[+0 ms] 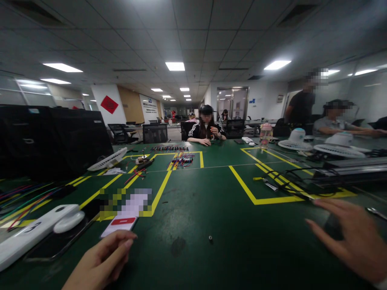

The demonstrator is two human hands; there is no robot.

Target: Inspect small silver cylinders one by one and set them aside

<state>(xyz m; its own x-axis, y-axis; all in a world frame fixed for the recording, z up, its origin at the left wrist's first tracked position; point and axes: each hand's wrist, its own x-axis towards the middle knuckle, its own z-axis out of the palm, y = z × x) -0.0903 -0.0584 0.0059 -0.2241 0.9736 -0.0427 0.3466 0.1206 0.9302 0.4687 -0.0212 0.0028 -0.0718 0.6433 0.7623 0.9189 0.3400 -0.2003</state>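
My left hand (pixel 102 262) rests low at the table's near edge, fingers curled loosely together, with nothing visible in them. Its fingertips lie just below a white card with a red patch (pixel 120 225). My right hand (pixel 347 235) hovers over the green table (pixel 211 201) at the right, fingers spread and open, holding nothing. A small dark screw-like part (pixel 210 238) lies on the table between my hands. A dark flat object (pixel 332 227) sits partly under my right fingers.
A white device (pixel 36 231) lies at the left near coloured wires (pixel 21 201). Black cables (pixel 290 183) and a metal rail (pixel 350 171) lie right. White fan parts (pixel 338 147) and a pink bottle (pixel 265 136) stand farther back. A person (pixel 206 129) sits across; two others are at the right.
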